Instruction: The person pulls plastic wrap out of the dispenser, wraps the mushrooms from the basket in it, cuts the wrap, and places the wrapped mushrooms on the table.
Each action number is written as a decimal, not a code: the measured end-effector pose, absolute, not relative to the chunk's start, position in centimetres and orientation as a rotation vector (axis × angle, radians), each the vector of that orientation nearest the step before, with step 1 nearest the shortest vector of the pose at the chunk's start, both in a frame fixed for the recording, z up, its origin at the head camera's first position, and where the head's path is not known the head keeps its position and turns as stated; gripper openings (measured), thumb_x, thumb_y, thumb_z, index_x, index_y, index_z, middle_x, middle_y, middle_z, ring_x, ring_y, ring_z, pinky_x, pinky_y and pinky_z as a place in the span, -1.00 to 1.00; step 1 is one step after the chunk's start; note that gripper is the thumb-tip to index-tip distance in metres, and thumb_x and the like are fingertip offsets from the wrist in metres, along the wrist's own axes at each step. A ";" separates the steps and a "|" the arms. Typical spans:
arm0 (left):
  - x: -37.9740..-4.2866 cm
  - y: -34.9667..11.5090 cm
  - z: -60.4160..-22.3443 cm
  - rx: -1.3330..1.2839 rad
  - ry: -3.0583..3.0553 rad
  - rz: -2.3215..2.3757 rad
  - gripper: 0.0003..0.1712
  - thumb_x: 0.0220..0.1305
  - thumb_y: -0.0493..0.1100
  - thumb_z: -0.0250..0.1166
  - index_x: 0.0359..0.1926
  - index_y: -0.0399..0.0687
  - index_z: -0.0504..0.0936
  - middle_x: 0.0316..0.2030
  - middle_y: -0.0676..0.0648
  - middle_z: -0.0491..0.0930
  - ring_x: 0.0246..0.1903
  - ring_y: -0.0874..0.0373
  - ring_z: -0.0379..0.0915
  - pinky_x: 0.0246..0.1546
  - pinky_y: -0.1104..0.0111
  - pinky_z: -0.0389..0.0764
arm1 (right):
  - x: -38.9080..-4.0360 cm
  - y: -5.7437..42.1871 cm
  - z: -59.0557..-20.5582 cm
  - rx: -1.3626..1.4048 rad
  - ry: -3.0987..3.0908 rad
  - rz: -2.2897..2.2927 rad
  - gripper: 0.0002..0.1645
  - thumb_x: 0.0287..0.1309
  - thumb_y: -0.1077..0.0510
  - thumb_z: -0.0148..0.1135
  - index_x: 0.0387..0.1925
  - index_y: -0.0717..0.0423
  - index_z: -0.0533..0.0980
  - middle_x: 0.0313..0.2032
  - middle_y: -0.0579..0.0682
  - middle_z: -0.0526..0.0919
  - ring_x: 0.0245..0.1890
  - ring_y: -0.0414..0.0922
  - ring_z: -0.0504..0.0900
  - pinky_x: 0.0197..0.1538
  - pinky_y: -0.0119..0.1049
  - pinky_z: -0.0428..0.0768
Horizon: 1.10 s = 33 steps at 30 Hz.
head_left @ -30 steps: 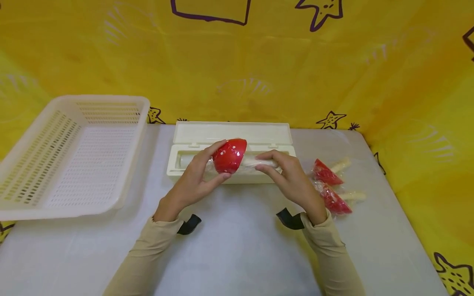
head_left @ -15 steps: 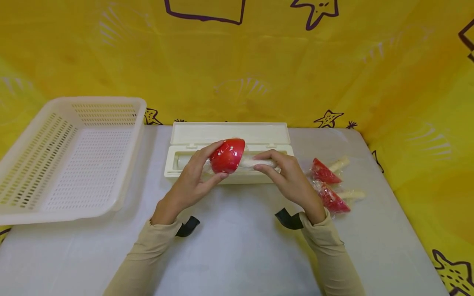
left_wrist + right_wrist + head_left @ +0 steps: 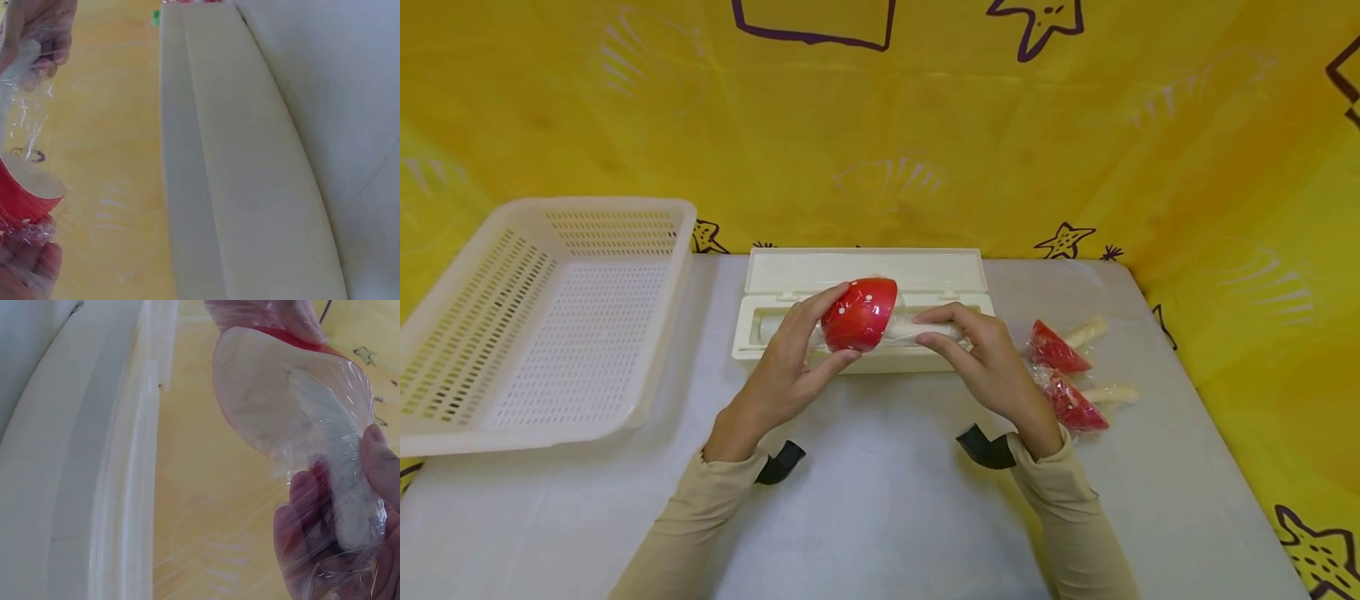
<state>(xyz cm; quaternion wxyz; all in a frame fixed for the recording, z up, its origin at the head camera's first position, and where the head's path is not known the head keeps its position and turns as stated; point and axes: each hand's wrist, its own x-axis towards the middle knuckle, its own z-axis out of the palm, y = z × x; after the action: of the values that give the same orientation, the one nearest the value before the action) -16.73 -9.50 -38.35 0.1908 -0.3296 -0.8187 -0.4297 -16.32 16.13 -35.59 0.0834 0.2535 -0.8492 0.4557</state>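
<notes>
A toy mushroom [image 3: 859, 315] with a red, white-dotted cap and a pale stem is held sideways above a long white box, with clear plastic film around it. My left hand [image 3: 786, 367] grips the cap between thumb and fingers. The stem is pinched by my right hand [image 3: 988, 358], and in the right wrist view the film [image 3: 344, 450] stretches over the stem and the cap's pale underside. Below the mushroom stands the white cling film box [image 3: 850, 361], lid [image 3: 865, 268] raised, with a whitish roll [image 3: 771, 327] inside, partly hidden by my hands.
Two more film-wrapped red mushrooms, an upper one [image 3: 1058, 347] and a lower one [image 3: 1077, 404], lie on the white table [image 3: 880, 500] to the right. A large white plastic basket [image 3: 647, 392] stands at the left. Yellow patterned cloth [image 3: 880, 125] hangs behind the table.
The mushroom's cap tilts slightly to the left and up in my left hand. Both hands keep the same hold. The head view has shifted a little.
</notes>
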 end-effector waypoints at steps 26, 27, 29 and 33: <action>-14.4 -10.6 -35.3 -1.101 -2.426 -1.132 -0.12 0.12 -0.20 0.48 0.43 -0.05 0.26 0.29 -0.11 0.45 0.25 0.01 0.42 0.12 0.10 0.62 | -14.6 17.6 -33.7 0.918 -2.682 1.487 -0.78 0.25 0.22 0.29 -0.07 0.10 0.61 -0.17 -0.04 0.73 -0.22 -0.16 0.58 -0.13 -0.37 0.61; -14.4 -10.7 -35.3 -1.116 -2.457 -1.142 -0.12 0.14 -0.17 0.47 0.44 -0.02 0.26 0.28 -0.08 0.46 0.24 0.03 0.43 0.13 0.11 0.62 | -14.7 17.8 -33.6 0.945 -2.710 1.496 -0.79 0.25 0.21 0.30 -0.08 0.07 0.60 -0.19 -0.06 0.71 -0.22 -0.15 0.58 -0.13 -0.36 0.61; -14.4 -10.8 -35.2 -1.133 -2.539 -1.170 -0.15 0.19 -0.12 0.45 0.44 0.05 0.27 0.29 -0.04 0.47 0.24 0.07 0.44 0.12 0.14 0.62 | -14.9 18.1 -33.7 0.995 -2.786 1.524 -0.80 0.25 0.17 0.30 -0.09 0.03 0.59 -0.20 -0.09 0.69 -0.21 -0.15 0.59 -0.10 -0.34 0.62; -14.4 -10.7 -35.4 -1.148 -2.701 -1.200 -0.21 0.24 0.00 0.40 0.44 0.14 0.29 0.28 0.03 0.47 0.22 0.14 0.45 0.11 0.18 0.62 | -15.3 18.4 -34.2 1.073 -2.992 1.526 -0.76 0.27 0.05 0.30 -0.07 -0.01 0.52 -0.17 -0.12 0.65 -0.14 -0.17 0.62 -0.01 -0.32 0.64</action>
<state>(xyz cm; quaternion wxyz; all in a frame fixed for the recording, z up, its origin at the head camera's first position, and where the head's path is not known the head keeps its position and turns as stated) -14.38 -10.73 -35.37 -0.0146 -0.3621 -0.8517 -0.3786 -15.26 18.40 -34.23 -0.1911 0.2987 -0.8330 0.4248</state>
